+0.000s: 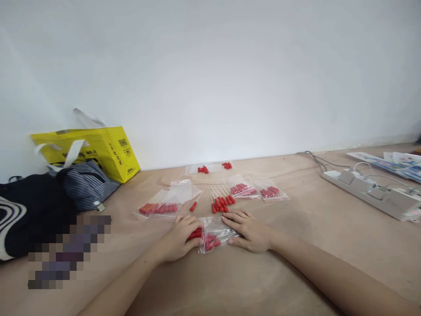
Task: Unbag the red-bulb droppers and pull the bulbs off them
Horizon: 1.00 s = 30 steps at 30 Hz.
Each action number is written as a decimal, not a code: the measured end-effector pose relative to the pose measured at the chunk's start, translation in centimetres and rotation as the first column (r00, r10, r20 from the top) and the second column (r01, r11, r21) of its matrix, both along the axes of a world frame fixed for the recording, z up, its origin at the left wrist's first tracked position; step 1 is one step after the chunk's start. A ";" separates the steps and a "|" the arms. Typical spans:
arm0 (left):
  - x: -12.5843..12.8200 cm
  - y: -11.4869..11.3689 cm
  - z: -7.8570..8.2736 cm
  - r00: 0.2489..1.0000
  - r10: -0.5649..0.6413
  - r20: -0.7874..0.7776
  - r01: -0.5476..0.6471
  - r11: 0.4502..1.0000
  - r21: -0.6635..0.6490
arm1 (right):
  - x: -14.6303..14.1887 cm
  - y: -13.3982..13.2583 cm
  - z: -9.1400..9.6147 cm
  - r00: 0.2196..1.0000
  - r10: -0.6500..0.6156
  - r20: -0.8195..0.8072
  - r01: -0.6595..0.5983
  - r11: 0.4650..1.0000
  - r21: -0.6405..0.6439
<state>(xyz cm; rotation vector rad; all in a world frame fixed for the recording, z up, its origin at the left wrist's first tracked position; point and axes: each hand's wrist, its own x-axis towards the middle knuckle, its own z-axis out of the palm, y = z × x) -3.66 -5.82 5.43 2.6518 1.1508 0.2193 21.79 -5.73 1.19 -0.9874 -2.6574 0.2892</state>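
My left hand [180, 237] rests on the brown table, fingers curled around red-capped pieces at the left end of a small clear plastic bag [213, 239]. My right hand [247, 229] lies on the bag's right end, fingers pressed on it and thumb underneath. The bag holds red-tipped clear tubes. Just beyond my hands lies a loose row of red-tipped tubes [222, 202] and a single red piece [193, 206].
More filled clear bags lie farther out [158, 207], [242, 188], [270, 192], [212, 167]. A yellow paper bag [98, 149] and a striped bag [83, 184] stand at the left by the wall. A white power strip [375, 193] with cables sits at the right.
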 end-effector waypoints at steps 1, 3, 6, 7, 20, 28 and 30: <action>0.3 0.0 -0.1 1.000 0.018 -0.006 -0.018 1.000 -0.001 | 0.0 0.0 0.0 1.000 0.000 0.002 0.000 1.000 0.000; 0.4 -0.1 0.0 0.999 0.044 -0.006 -0.044 0.999 -0.007 | 0.0 0.0 0.1 1.000 0.000 0.012 0.000 1.000 -0.007; -0.5 -0.2 0.8 0.998 0.058 -0.019 -0.059 0.997 -0.057 | 0.1 0.0 0.1 1.000 0.001 0.020 -0.001 1.000 -0.020; -1.1 -0.3 1.2 0.996 0.079 -0.036 -0.081 0.994 -0.076 | 0.1 0.0 0.1 1.000 0.002 0.020 -0.001 1.000 -0.023; -3.9 -1.4 0.8 0.975 0.221 0.023 -0.214 0.961 -0.173 | 0.0 0.0 0.4 0.999 -0.007 0.052 0.011 0.997 -0.072; -1.1 -1.4 0.2 0.981 0.194 -0.017 -0.195 0.980 -0.049 | 0.0 -0.1 0.7 0.998 -0.004 0.062 0.009 0.997 -0.076; -1.7 -1.8 0.5 0.975 0.213 -0.061 -0.216 0.976 -0.042 | 0.0 -0.1 0.7 0.998 -0.001 0.056 0.005 0.997 -0.073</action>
